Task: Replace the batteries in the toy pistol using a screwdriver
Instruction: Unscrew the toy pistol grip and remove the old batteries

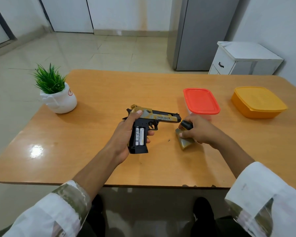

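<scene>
The left hand [122,139] wraps its fingers [150,133] round the toy pistol [161,117] by its grip, a good hold, just above the surface [85,134]. It looks light, hard and smooth. Two batteries [139,136] show. The right hand [199,131] grips the screwdriver [184,124], touching the gold cover [185,144].

**Camera setup: single head view**

One wide-angle camera, worn on my head, facing forward and down. Close range: my left hand [123,139] gripping the toy pistol [161,117] and my right hand [200,132] curled around the screwdriver [184,124] sit mid-frame. Table [109,93] fills the middle band. Floor [75,48] and wall [126,12] lie beyond at top; my sleeves [58,211] cross the bottom edge.
</scene>
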